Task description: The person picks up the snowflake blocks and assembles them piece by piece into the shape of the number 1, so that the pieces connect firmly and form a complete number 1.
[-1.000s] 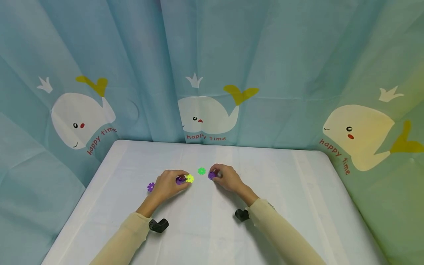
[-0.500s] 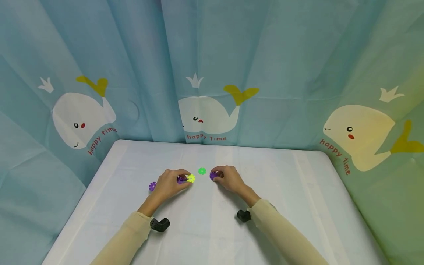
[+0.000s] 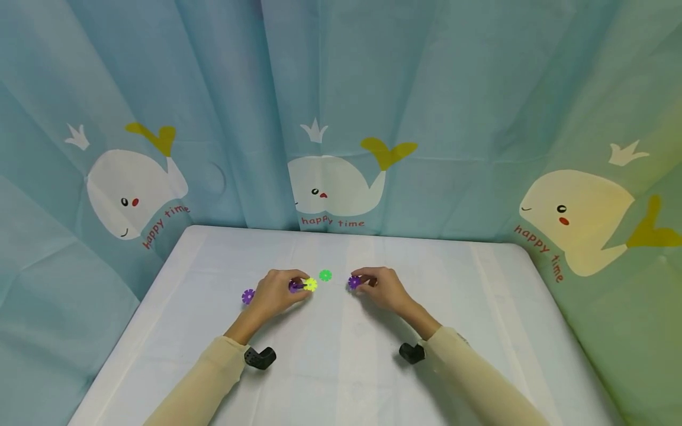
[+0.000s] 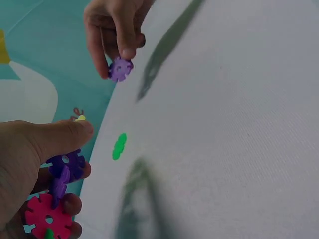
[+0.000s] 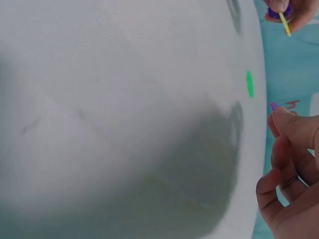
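Note:
My left hand (image 3: 273, 297) grips a chain of interlocking snowflake discs above the table. A yellow disc (image 3: 311, 284) sticks out at its fingertips, and purple discs (image 4: 67, 165) and a pinkish-red disc (image 4: 48, 217) show beneath the thumb in the left wrist view. Another purple disc (image 3: 247, 296) peeks out left of this hand; whether it joins the chain I cannot tell. Between thumb and fingers, my right hand (image 3: 388, 291) pinches a single purple snowflake disc (image 3: 354, 283), apart from the chain. Lying between the hands, a little farther back, is a green snowflake disc (image 3: 325, 275).
The white-covered table (image 3: 341, 367) ends at a blue curtain (image 3: 453, 106) printed with whales. Dark wrist-camera pieces (image 3: 260, 358) protrude beside both sleeves, low over the tabletop.
My right hand has drawn a little to the right with its purple disc, widening the gap between the hands. My left hand has shifted slightly right and up, still gripping the chain.

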The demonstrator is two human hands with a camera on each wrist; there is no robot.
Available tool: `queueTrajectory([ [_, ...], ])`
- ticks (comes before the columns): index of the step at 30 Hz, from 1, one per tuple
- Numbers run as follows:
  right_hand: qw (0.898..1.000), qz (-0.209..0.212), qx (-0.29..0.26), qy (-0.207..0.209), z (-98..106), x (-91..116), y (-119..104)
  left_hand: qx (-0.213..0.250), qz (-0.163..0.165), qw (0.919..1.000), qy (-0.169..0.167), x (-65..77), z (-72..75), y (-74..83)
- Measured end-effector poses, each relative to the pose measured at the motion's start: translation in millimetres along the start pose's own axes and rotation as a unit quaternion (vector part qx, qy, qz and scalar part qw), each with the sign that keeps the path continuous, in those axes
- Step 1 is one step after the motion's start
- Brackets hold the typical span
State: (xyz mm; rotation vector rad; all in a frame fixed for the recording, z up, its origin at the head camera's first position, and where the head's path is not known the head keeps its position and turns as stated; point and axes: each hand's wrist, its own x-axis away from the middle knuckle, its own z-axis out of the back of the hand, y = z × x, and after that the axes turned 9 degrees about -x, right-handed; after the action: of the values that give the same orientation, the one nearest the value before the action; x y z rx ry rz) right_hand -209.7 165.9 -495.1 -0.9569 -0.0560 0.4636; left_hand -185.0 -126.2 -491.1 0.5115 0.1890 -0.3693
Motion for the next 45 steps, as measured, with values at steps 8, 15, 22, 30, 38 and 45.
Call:
queueTrajectory([
  [8,0.999,0.021,-0.008,0.033,21.3,14.4,-5.4,0.007,-0.001,0.9999,-0.011,-4.5,1.9,6.9],
  [15,0.998,0.023,-0.021,0.057,32.3,24.9,-6.5,0.010,-0.010,0.9998,-0.015,-6.5,2.2,11.5],
  [22,0.996,-0.003,-0.050,0.067,40.7,31.0,-12.2,0.027,-0.017,0.9992,-0.026,-8.9,4.4,17.6],
  [30,0.994,0.000,-0.075,0.078,47.3,32.3,-19.7,0.044,-0.022,0.9980,-0.041,-13.3,9.0,28.4],
  [38,0.993,0.028,-0.085,0.082,42.8,31.5,-20.9,0.097,-0.054,0.9916,-0.065,-15.9,13.4,35.1],
  [45,0.992,0.044,-0.080,0.083,38.1,30.5,-29.8,0.099,-0.061,0.9898,-0.082,-18.1,18.7,42.9],
])
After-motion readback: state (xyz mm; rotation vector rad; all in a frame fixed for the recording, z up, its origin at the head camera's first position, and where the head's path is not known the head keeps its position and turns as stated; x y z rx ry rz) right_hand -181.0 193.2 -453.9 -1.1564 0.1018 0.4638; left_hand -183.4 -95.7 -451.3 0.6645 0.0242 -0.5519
